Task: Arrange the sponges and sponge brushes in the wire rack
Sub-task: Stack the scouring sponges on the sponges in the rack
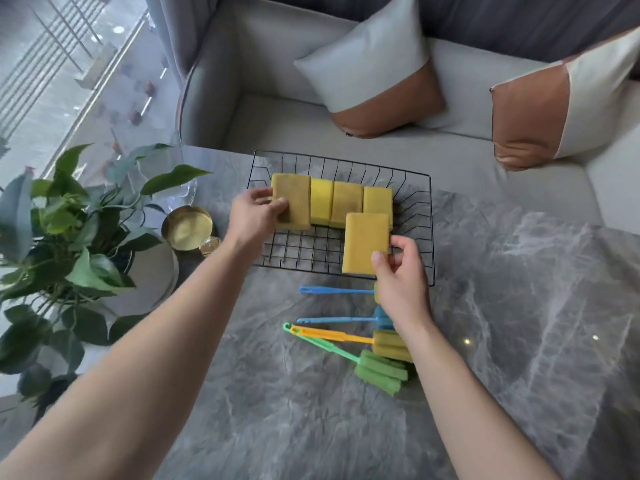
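Your left hand [254, 216] grips end sponge [291, 201] in rack [430, 237]; right hand [398, 271] pinches loose sponge [365, 242]. Risk: shoving row topples neighbours; brushes [332, 320] wait on tabletop [519, 306].

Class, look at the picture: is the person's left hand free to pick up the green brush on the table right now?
Probably not yet. The left hand is gripping a sponge at the rack's left end, and the green brush lies nearer, by the right hand's forearm. The table between them looks clear.
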`<state>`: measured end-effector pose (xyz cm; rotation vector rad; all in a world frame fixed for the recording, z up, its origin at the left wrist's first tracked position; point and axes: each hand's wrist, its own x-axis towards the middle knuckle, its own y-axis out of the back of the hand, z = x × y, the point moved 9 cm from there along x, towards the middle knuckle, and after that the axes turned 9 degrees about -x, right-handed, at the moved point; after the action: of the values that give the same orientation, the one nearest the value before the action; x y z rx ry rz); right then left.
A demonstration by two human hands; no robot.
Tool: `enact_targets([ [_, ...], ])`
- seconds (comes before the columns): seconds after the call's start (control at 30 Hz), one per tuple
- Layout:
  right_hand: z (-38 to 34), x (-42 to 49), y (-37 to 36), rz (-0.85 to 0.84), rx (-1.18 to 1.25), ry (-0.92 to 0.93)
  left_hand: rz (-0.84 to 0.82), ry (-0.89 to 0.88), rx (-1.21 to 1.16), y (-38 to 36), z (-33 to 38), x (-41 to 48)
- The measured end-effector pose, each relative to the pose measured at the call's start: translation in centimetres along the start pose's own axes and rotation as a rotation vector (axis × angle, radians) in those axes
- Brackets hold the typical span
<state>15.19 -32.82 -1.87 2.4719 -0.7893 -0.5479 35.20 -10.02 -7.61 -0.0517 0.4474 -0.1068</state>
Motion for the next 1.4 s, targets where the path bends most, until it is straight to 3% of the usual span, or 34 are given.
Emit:
enact_targets([
  [0.17,-0.5,4.1,-1.2,-0.033,-0.028,-0.06,0.007,-0.005,0.095,-0.8,1.9,4.7],
  [0.37,-1.2,8.7,-4.2,-0.039,-0.047,-0.091,0.021,-0.07,0.385,-0.8,2.1,6.6],
  [0.5,-1.4,11.3,-6.9,-0.051,-0.058,-0.127,0.088,-0.224,0.669,-1.1,3.1,6.0],
  [0.7,-2.0,13.4,-10.4,-0.085,-0.153,-0.122,0.162,-0.507,0.873,-1.0,3.6,3.7],
  [0.83,-2.5,13.9,-11.7,-0.094,-0.214,-0.083,0.161,-0.545,1.013,-0.4,2.3,2.6],
  [1.0,-2.5,14.2,-12.6,-0.121,-0.233,-0.064,0.046,-0.474,0.963,-0.5,0.7,2.5],
  [1.4,-3.2,14.0,-12.6,-0.119,-0.268,-0.021,0.018,-0.472,0.974,-0.7,1.1,2.3],
])
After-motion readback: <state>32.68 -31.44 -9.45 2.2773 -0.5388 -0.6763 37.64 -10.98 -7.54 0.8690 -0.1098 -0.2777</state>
